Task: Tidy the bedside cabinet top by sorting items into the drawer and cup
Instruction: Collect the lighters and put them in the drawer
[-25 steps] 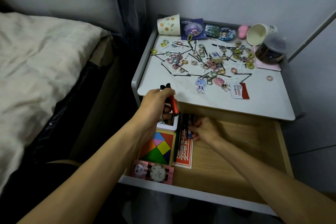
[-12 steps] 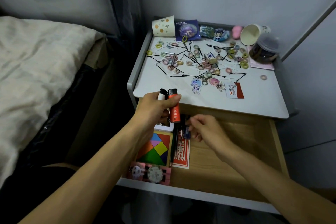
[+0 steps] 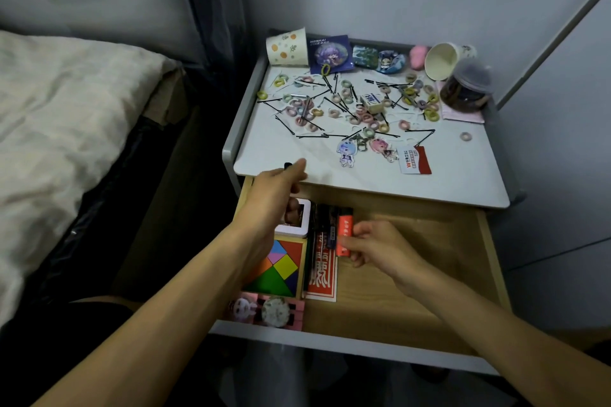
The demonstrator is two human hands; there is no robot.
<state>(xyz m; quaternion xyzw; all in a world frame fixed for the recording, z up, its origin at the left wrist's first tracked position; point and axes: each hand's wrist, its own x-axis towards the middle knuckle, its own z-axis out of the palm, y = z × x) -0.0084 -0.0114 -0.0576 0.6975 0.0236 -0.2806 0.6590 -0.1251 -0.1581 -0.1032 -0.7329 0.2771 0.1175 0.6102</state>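
The white cabinet top [image 3: 429,185] is strewn with several pastel hair ties [image 3: 368,117] and black bobby pins [image 3: 314,135]. Two paper cups lie on their sides at the back: a dotted one [image 3: 286,48] and a plain one [image 3: 441,59]. Below, the wooden drawer [image 3: 413,274] stands pulled out. My right hand [image 3: 377,246] pinches a red lighter [image 3: 344,230] inside the drawer, beside dark lighters [image 3: 322,225]. My left hand [image 3: 274,190] hovers at the cabinet's front edge, curled round a lighter of which only the black tip [image 3: 288,165] shows.
The drawer's left side holds a tangram puzzle [image 3: 281,269], a red envelope [image 3: 322,286], a white box [image 3: 297,218] and a pink card [image 3: 267,309]. A dark jar [image 3: 468,89], badges [image 3: 330,54] and keychains [image 3: 347,150] sit on top. A bed [image 3: 66,109] lies to the left.
The red lighter passed from my left hand to my right, which lowered it into the drawer next to the dark lighters. My left hand keeps the other lighter.
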